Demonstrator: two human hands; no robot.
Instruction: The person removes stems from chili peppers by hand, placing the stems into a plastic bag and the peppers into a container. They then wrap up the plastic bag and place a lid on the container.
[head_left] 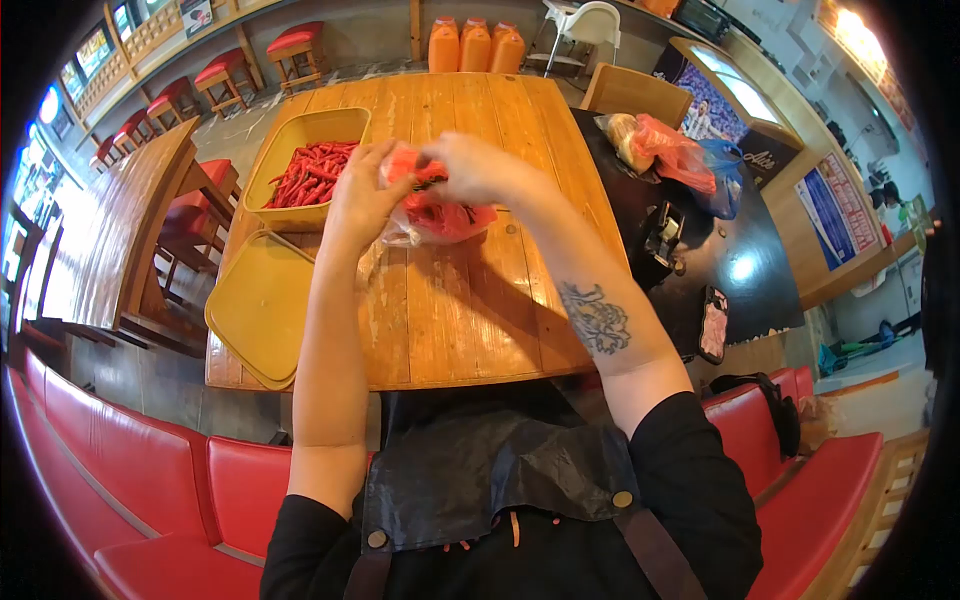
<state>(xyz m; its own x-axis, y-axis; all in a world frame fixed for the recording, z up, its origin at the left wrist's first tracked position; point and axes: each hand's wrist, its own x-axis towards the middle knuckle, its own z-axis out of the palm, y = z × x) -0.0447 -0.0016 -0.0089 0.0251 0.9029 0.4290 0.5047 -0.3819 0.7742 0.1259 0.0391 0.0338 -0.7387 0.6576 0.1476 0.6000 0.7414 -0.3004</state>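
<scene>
A red and clear plastic bag (pixel 455 222) sits on the wooden table in front of me. My left hand (pixel 368 195) grips its left edge, thumb stretched over the plastic. At the bag's upper right, my right hand (pixel 472 168) is bent down into or over the opening. Its fingers are smeared by motion and partly hidden, so their hold does not show. Something dark shows at the bag's mouth between the hands. Just left of my left hand stands a yellow plastic tub (pixel 262 160) with red chili peppers (pixel 308 175) in it. Its likely lid (pixel 258 310) lies flat nearer me.
On a black table (pixel 735 275) to the right are a bread bag (pixel 626 140), red bag (pixel 675 150), blue bag (pixel 722 178), tape dispenser (pixel 660 240) and phone (pixel 713 325). Orange jugs (pixel 475 46) stand beyond the wooden table (pixel 480 330). Red bench seats (pixel 130 430) lie behind.
</scene>
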